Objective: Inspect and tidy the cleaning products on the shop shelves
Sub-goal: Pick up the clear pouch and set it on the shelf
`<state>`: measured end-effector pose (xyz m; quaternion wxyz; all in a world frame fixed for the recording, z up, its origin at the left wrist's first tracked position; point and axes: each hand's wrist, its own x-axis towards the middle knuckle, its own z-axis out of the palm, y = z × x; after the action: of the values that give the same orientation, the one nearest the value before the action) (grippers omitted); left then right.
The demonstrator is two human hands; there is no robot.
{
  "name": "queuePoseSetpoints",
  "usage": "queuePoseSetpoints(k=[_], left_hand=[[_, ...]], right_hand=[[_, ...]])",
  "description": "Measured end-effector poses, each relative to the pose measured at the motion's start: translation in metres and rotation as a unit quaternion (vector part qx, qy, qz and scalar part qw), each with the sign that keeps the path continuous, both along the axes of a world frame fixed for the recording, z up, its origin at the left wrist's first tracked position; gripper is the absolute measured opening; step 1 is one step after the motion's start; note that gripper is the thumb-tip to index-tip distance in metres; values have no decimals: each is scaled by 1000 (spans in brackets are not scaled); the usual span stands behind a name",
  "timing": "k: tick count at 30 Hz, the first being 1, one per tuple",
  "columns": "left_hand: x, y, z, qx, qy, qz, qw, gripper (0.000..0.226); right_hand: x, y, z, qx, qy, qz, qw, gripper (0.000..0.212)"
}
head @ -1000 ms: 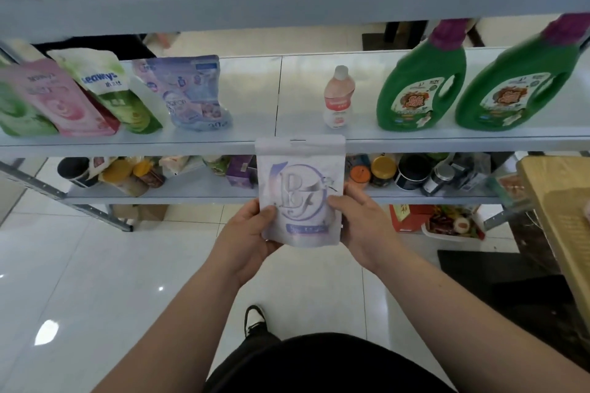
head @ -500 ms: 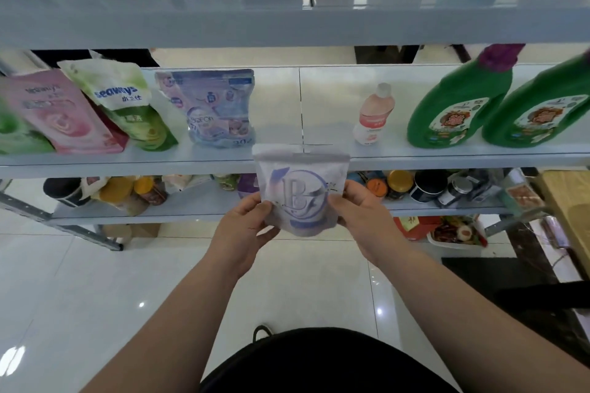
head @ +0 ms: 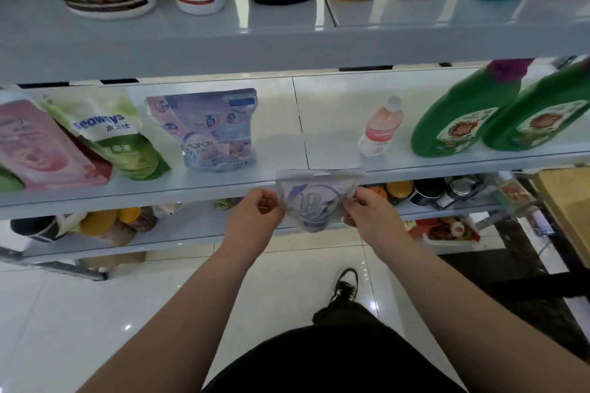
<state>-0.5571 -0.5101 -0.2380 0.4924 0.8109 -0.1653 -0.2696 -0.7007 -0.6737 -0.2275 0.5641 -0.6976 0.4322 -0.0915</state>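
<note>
While upright, pouch [head: 314, 201] faces viewer, left hand [head: 257, 212], right hand [head: 367, 212] pinching sides.

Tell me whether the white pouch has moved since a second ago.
Yes. The white pouch, gripped by the left hand and right hand, has gone forward toward the middle shelf.

over the last second both arms have stretched forward, carrying the white pouch with the blue b logo [head: 314, 199] from chest height up to the front edge of the middle shelf [head: 191, 191], left hand [head: 260, 212] and right hand [head: 367, 209] now pinching its sides rather than cupping it.
</note>
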Motion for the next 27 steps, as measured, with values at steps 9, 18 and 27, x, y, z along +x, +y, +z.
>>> queuePoseSetpoints(k=[9, 18, 27], left_hand=[[47, -74, 11, -15, 53, 56, 997, 21], [71, -114, 11, 27, 42, 39, 998, 49], [70, -109, 6, 73, 5, -6, 997, 54]], right_hand=[[74, -89, -7, 49, -4, 34, 998, 29], [115, -134, -10, 26, 19, 126, 991, 48], [113, -133, -16, 10, 49, 146, 988, 38]])
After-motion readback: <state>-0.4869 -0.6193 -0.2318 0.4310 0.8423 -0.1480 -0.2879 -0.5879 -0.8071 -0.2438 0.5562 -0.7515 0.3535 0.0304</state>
